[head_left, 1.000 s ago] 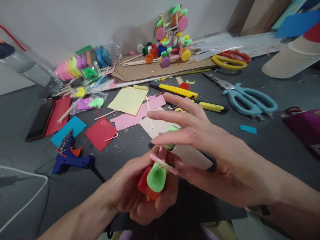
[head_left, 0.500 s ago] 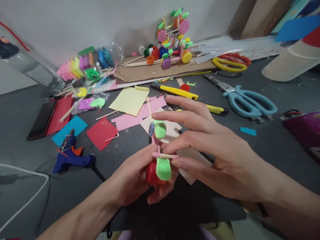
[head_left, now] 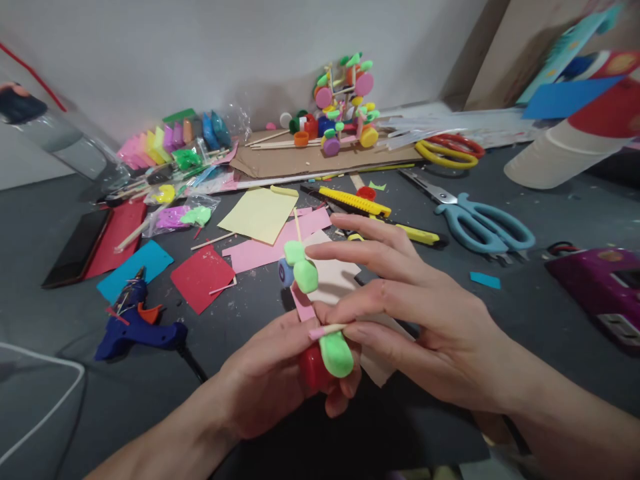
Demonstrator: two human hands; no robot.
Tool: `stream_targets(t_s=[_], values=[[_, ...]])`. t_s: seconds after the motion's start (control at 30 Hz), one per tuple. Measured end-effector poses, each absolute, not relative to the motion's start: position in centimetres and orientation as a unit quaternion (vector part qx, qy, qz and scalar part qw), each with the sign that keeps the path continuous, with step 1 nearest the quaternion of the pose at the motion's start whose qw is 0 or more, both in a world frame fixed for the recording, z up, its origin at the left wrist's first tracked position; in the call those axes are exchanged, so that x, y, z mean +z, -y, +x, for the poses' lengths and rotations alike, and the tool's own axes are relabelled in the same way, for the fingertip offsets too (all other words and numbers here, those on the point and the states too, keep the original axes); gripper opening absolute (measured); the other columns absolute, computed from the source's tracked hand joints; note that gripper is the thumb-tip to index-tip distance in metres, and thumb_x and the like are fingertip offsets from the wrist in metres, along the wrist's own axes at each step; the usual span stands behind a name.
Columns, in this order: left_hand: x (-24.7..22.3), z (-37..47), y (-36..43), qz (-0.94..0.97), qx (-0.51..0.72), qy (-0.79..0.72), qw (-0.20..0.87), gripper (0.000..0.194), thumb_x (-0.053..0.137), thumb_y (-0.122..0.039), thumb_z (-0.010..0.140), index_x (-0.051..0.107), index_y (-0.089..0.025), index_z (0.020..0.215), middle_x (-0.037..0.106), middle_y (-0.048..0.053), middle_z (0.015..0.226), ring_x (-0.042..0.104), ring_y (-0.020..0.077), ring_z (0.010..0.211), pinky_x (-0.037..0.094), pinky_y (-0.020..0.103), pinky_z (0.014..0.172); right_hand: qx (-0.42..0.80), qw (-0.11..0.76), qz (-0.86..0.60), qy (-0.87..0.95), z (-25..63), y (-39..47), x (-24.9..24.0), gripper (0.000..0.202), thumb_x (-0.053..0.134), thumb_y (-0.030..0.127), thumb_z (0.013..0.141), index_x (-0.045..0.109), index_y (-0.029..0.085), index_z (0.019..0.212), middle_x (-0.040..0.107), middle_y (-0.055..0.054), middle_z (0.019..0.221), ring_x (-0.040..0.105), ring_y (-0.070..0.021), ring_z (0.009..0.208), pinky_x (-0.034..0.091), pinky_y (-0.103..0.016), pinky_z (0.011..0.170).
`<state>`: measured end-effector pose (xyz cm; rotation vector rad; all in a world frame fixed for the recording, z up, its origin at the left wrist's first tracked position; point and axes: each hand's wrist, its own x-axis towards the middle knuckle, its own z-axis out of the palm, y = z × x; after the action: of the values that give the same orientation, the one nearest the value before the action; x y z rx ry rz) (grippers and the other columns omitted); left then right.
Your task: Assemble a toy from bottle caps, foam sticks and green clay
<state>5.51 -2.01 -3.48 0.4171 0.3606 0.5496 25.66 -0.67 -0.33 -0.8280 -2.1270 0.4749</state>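
Note:
Low over the near side of the table, my left hand (head_left: 270, 380) is closed around a small craft tricycle (head_left: 303, 303). It has a pink paper frame, a red cap wheel (head_left: 315, 370) low in the palm, a blue cap wheel (head_left: 285, 272) at the far end and bright green clay pads (head_left: 336, 355). A short stick (head_left: 333, 329) with a pink wrap crosses its near part. My right hand (head_left: 420, 300) pinches this stick's right end between thumb and forefinger, hiding the tip. Its other fingers stretch out above, close to the far green clay.
A blue glue gun (head_left: 143, 337) lies left. Yellow cutters (head_left: 355, 201) and blue-handled scissors (head_left: 483, 223) lie beyond my right hand. Coloured papers (head_left: 203, 279) are spread in the middle. Finished clay-and-cap models (head_left: 345, 113) stand at the back; a white bottle (head_left: 545, 157) is on the right.
The tricycle has turned so its far end leans left and shows more of the blue wheel. My right fingertips have closed over the stick's right end. The whole view has shifted slightly.

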Motion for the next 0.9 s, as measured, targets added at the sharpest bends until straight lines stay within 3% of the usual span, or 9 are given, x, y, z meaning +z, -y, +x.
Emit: stream_targets(t_s=[0.33, 0.9], values=[[-3.54, 5.33, 1.91, 0.205, 0.269, -0.169, 0.926, 0.030, 0.060, -0.039, 0.098, 0.073, -0.012, 0.096, 0.064, 0.007, 0.082, 0.063, 0.0143, 0.073, 0.051, 0.021, 0.062, 0.186, 0.400, -0.331, 0.834, 25.48, 0.76, -0.36, 0.010, 0.063, 0.022, 0.099, 0.073, 0.023, 0.100, 0.069, -0.007, 0.136, 0.044, -0.0235, 0.148, 0.039, -0.047, 0.123], [-3.59, 5.33, 2.18, 0.203, 0.238, -0.131, 0.941, 0.035, 0.056, -0.045, 0.099, 0.073, -0.014, 0.098, 0.060, 0.005, 0.082, 0.058, 0.0118, 0.062, 0.046, 0.019, 0.052, 0.163, 0.391, -0.328, 0.845, 25.73, 0.61, -0.20, 0.008, 0.068, 0.029, 0.096, 0.074, 0.026, 0.101, 0.066, -0.006, 0.141, 0.042, -0.0261, 0.150, 0.038, -0.051, 0.124]])
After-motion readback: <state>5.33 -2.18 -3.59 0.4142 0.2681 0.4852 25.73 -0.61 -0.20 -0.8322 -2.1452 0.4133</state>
